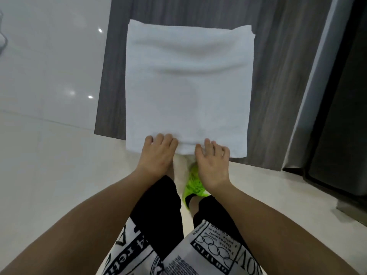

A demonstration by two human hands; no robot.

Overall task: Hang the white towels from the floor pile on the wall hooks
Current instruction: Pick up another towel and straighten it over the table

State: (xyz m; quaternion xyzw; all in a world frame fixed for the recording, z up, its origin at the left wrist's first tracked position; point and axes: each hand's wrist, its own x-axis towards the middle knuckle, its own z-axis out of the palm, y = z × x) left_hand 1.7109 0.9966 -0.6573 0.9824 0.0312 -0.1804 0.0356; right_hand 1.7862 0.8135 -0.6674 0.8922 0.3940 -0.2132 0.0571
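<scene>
While the person is leaning in over their own legs, both hands are working at the bottom hem of a white towel (188, 86) that is hanging flat against a grey wood-grain wall panel (278, 76). Its top edge is sitting high on the panel, with a second layer peeking out at the upper right corner — what it is hanging from is hidden behind the cloth. The left hand (158, 153) is curling its fingers over the lower left part of the hem, knuckles up, gripping the edge of the fabric. The right hand (213, 163) is lying just beside it with fingers spread and fairly straight, fingertips touching the hem rather than closing round it. Soft horizontal sags are showing across the upper half of the towel. Below the hands, a bright green shoe (193, 185) is standing on the pale tiled floor (49, 165), partly covered by the right wrist, and black shorts (158, 211) with newspaper-print fabric are filling the bottom of the view. To the left of the panel a glossy white wall (49, 56) is reflecting small ceiling lights — to the right, a dark-framed doorway (337, 116) is running down to the floor.
</scene>
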